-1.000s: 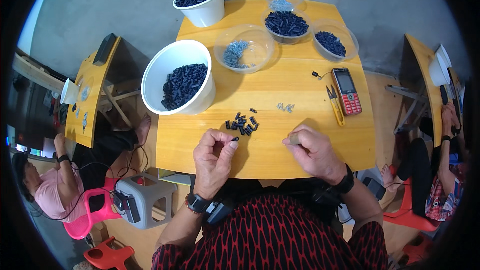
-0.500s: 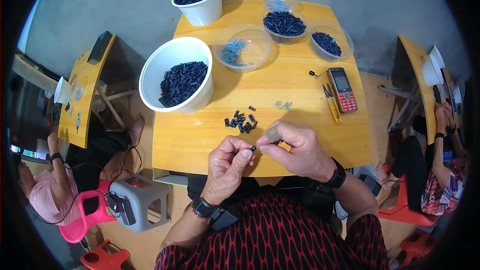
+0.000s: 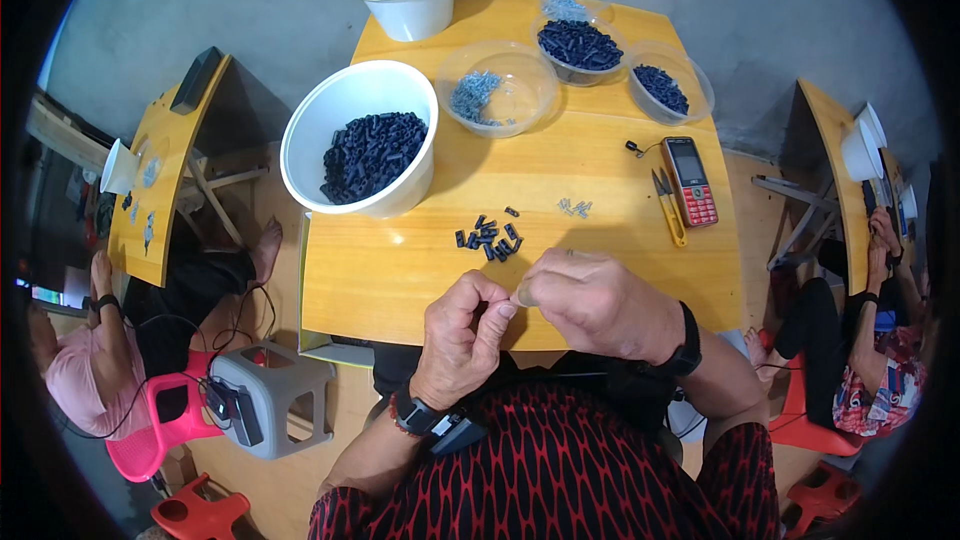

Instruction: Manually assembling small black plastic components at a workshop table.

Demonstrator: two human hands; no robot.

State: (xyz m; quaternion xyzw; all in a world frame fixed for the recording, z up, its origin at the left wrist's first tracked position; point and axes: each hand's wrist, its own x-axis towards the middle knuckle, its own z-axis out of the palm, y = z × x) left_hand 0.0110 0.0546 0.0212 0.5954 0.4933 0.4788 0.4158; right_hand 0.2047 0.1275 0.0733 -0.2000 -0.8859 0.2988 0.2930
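My left hand (image 3: 462, 335) is pinched closed at the front edge of the table. A small black plastic part showed at its fingertips a moment ago; the fingers now cover it. Against those fingertips presses my right hand (image 3: 605, 305), its fingers curled closed and a tan-grey cover (image 3: 524, 296) on one finger. Whatever the right fingers pinch is hidden. Just beyond my hands lies a loose pile of small black plastic parts (image 3: 490, 238). Several tiny pale metal pieces (image 3: 574, 208) lie to the right of that pile.
A large white tub (image 3: 425, 165) of black parts stands at left, another white tub (image 3: 410, 15) behind. Clear bowls hold metal pieces (image 3: 474, 95) and black parts (image 3: 578, 45). Yellow-handled snips (image 3: 672, 215) lie beside a red phone (image 3: 692, 180). People sit at tables on both sides.
My right hand has turned over and closed in against the left fingertips, covering the black part that showed between them. The view has shifted slightly.
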